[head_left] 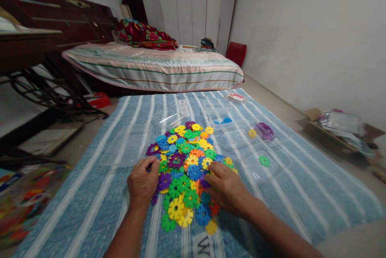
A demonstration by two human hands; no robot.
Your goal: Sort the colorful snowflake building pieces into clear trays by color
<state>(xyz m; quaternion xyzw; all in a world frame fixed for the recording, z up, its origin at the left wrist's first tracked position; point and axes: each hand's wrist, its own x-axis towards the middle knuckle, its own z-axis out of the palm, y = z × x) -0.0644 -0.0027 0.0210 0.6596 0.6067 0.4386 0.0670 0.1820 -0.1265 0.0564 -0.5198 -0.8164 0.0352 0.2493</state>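
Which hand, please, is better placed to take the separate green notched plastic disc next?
Probably the right hand: it is nearer that green disc, while the left hand is at the opposite edge of the multicoloured plastic-disc pile.

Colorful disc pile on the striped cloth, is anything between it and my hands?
Nothing visible: your left hand is at the left edge of the disc pile, your right hand over its right side. The clear container with blue pieces lies beyond, out of the way.
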